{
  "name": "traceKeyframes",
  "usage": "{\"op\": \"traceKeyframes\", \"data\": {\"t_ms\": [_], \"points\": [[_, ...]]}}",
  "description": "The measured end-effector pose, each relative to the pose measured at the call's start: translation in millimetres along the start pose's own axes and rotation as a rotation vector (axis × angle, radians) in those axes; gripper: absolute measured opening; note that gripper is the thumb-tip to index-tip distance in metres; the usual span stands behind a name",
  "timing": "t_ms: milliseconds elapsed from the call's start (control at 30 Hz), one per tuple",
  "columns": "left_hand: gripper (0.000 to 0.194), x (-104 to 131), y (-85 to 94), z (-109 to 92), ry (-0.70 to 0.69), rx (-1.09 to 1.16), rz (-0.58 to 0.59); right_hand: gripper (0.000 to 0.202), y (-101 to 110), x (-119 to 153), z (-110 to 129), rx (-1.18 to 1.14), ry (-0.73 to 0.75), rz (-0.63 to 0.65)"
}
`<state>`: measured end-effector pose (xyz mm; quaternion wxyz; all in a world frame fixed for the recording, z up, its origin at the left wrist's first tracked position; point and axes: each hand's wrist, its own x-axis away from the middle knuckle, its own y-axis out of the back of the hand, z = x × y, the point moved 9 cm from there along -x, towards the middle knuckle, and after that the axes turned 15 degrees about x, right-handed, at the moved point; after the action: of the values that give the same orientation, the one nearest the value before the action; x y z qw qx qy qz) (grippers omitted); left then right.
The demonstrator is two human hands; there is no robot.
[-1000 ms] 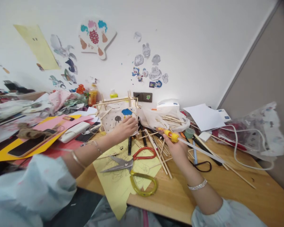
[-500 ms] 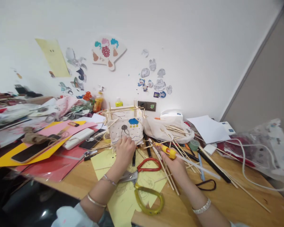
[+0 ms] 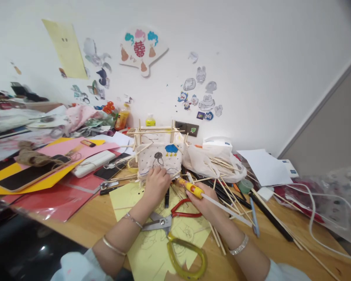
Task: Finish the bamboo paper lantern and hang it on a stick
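Note:
A small box-like frame of wooden sticks (image 3: pixel 153 131) stands before me, with a white drawn-on panel (image 3: pixel 144 158) on its front showing a blue cloud and a dark figure. My left hand (image 3: pixel 156 186) is closed on the lower edge of that panel, its fingertips partly hidden. In my right hand (image 3: pixel 204 201) is a yellow hot glue gun (image 3: pixel 190 188); a long translucent glue stick (image 3: pixel 226 210) juts from its back. The gun's tip points left, close to the frame's lower right corner; whether it touches cannot be made out.
Open scissors (image 3: pixel 203 259) with red and yellow handles lie on yellow paper (image 3: pixel 146 249) below my hands. Loose sticks, pens and a plastic bag (image 3: pixel 195 160) crowd the right. Phones, a white power bank (image 3: pixel 95 163) and coloured sheets cover the left. A white cable (image 3: pixel 311 218) loops at far right.
My right hand has brought the glue gun leftward, closer to the frame's lower right corner. The left hand keeps its place on the panel. The camera view has shifted slightly.

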<state>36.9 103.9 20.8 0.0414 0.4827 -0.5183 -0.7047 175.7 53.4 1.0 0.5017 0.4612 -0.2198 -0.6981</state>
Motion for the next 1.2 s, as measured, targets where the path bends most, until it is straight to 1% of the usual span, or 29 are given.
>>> {"op": "traceKeyframes", "data": {"t_ms": [133, 233, 400, 600, 700, 867, 1000, 1200], "points": [[0.020, -1.6, -0.9, -0.4, -0.019, -0.008, -0.023, 0.018, -7.7, -0.7, -2.1, 0.147, 0.061, -0.060], [0.018, -1.7, -2.7, 0.7, -0.021, -0.018, -0.025, 0.018, -14.1, 3.1, -1.8, 0.204, 0.134, -0.071], [0.018, 0.6, -5.0, 2.6, -0.017, -0.021, -0.015, 0.021, -15.7, 3.8, 11.0, 0.326, 0.294, -0.152], [0.017, 2.9, -1.8, 4.8, 0.010, -0.016, 0.007, 0.020, -27.0, -0.3, 22.3, 0.495, 0.453, -0.182], [0.015, 3.7, -0.7, 5.6, 0.021, -0.021, 0.025, 0.019, -31.6, -0.9, 23.0, 0.530, 0.481, -0.183], [0.015, 4.9, 0.3, 8.4, 0.048, -0.028, 0.023, 0.020, -35.4, 0.1, 26.1, 0.570, 0.514, -0.184], [0.014, 5.7, 2.4, 11.4, 0.086, -0.018, 0.006, 0.022, -36.6, 1.2, 29.3, 0.590, 0.544, -0.185], [0.016, 5.9, 6.0, 11.2, 0.112, 0.005, -0.015, 0.024, -40.6, 1.0, 29.2, 0.613, 0.566, -0.190]]}}
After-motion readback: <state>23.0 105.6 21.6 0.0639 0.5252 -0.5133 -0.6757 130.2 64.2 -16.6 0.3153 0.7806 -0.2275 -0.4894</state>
